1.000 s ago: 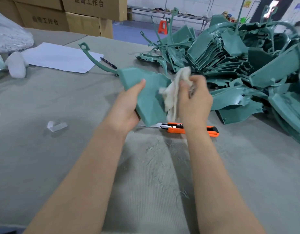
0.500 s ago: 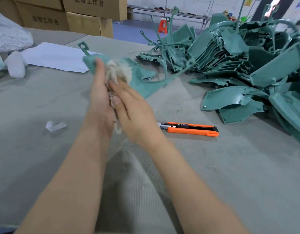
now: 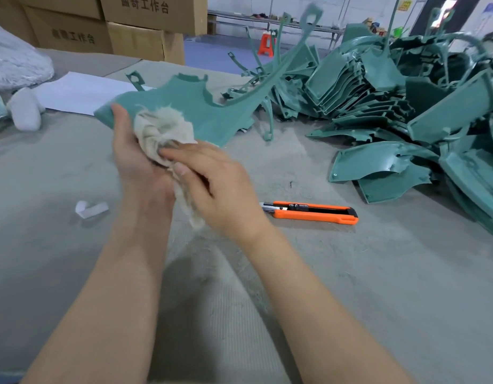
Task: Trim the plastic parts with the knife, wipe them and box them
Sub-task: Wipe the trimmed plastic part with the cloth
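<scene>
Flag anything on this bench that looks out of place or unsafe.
The orange knife lies loose on the table, its blade end apparently exposed and pointing toward the right hand wiping the held part with the rag. The green parts sit in a jumbled heap. Nothing else stands out.

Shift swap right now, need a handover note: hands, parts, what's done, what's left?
Left hand holds the green part by its left end, off the table.
Right hand pinches the cloth against it, mid-wipe.
Knife lies on the table right of the hands; pile of parts beyond it.
Done: knife set down, wiping under way.
Left: finish wipe, box it, work through the pile.
</scene>
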